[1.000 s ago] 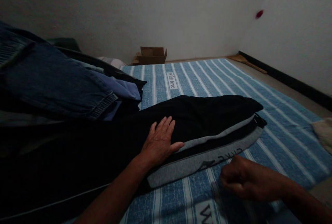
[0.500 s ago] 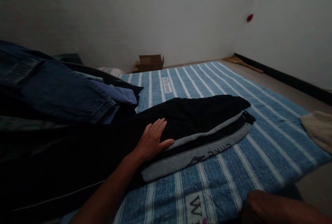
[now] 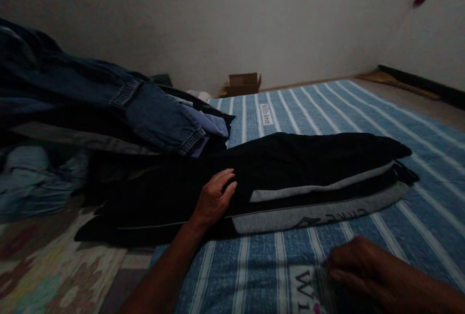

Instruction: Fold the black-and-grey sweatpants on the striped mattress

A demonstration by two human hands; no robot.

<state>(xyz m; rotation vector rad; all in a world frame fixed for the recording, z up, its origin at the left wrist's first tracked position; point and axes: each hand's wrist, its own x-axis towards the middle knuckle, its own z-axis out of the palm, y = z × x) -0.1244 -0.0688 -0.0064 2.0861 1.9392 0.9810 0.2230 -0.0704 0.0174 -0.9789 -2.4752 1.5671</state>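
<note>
A pair of black trousers (image 3: 312,159) with grey side stripes lies lengthwise over the bed, folded so that one leg rests on the other. Dark lettering shows on the lower stripe. My left hand (image 3: 215,196) rests on the black cloth near the middle, fingers slightly bent and holding nothing. At the lower right, my right hand (image 3: 358,268) is closed above the striped bed cover (image 3: 250,275). Something dark and blurred hangs below its fingers, and I cannot make out what it is.
A heap of clothes with blue jeans (image 3: 152,110) on top lies to the left. Light blue denim (image 3: 32,183) and a flowered mat (image 3: 61,265) are below it. A cardboard box (image 3: 243,84) stands by the back wall.
The view has swung left, showing more of the clothes heap and the floor mat. My right hand has come up over the bed cover. My left hand stays on the trousers, fingers more bent.
</note>
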